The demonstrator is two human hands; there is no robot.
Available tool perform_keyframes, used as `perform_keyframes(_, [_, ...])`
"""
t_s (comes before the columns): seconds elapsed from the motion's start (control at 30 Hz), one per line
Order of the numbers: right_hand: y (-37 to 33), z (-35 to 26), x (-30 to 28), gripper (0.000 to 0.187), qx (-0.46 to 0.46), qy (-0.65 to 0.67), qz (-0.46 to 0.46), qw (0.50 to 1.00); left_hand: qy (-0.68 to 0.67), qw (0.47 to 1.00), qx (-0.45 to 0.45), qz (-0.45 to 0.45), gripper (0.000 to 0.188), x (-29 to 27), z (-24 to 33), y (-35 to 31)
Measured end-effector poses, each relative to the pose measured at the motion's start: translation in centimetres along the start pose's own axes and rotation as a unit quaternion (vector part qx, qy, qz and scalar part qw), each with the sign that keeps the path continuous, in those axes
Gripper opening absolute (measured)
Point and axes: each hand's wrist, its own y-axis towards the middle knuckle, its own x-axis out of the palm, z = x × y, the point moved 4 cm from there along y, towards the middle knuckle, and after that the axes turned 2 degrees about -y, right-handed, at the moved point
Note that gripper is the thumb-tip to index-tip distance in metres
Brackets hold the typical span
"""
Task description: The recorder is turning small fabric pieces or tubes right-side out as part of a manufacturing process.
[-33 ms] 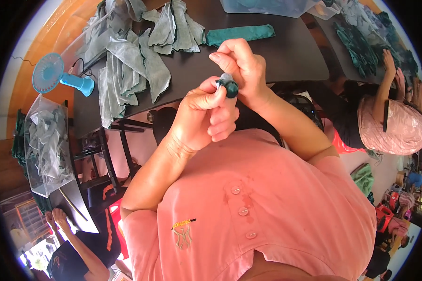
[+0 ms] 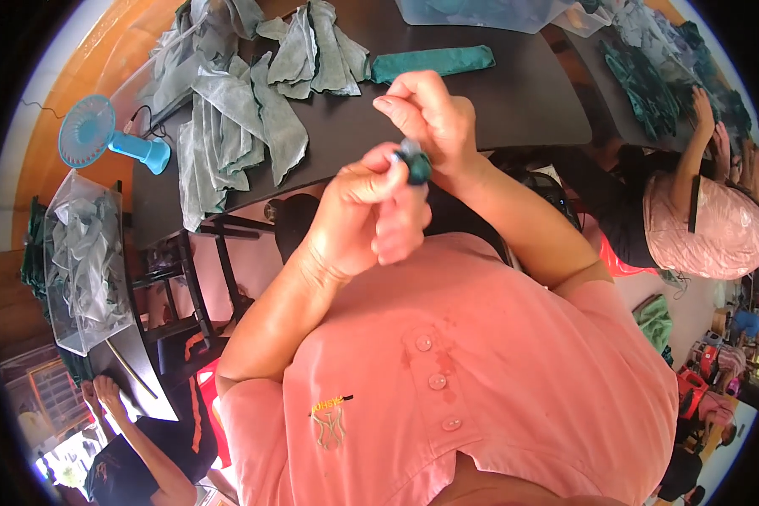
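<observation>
Above my lap, near the table's front edge, my left hand (image 2: 363, 202) is closed on a small bunched piece of dark green fabric (image 2: 417, 169), with a greyish tip showing at its top. Its lower fingers are slightly blurred. Just right of and above the bundle is my right hand (image 2: 438, 126), thumb and forefinger pinched together and the other fingers curled in. Whatever the pinch holds, if anything, is too small to make out. A folded green fabric strip (image 2: 433, 63) lies on the table beyond my hands.
Grey-green fabric pieces (image 2: 228, 126) cover the dark table's (image 2: 346, 143) left side, some hanging over its edge. A blue fan (image 2: 88, 131) stands there. Clear bins (image 2: 84, 270) sit left and at the far edge (image 2: 489, 10). Other people's hands work at left (image 2: 105, 395) and right (image 2: 702, 110).
The fabric bundle has turned and shifted slightly in my left hand, whose lower fingers now blur. My right hand has moved only a little to the left, still pinched.
</observation>
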Motion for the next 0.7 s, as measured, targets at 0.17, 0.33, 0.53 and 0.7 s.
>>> perform_keyframes(0.17, [0.8, 0.7, 4.8, 0.019, -0.078, -0.004, -0.14, 0.987, 0.117, 0.985, -0.09, -0.095, 0.038, 1.9, -0.7, -0.3])
perform_keyframes(0.33, [1.6, 0.3, 7.9, 0.02, 0.044, 0.153, -0.205, 0.966, 0.138, 0.984, -0.045, -0.107, 0.074, 2.7, 1.1, -1.0])
perform_keyframes(0.53, [3.5, -0.2, 0.3, 0.012, 0.202, 0.263, -0.081, 0.94, 0.062, 0.983, 0.005, -0.172, 0.083, 0.3, 1.3, -1.4])
perform_keyframes(0.7, [5.1, -5.6, -4.5, 0.022, -0.059, 0.153, -0.203, 0.965, 0.022, 0.987, 0.002, -0.158, 0.083, -0.6, 1.7, -0.7])
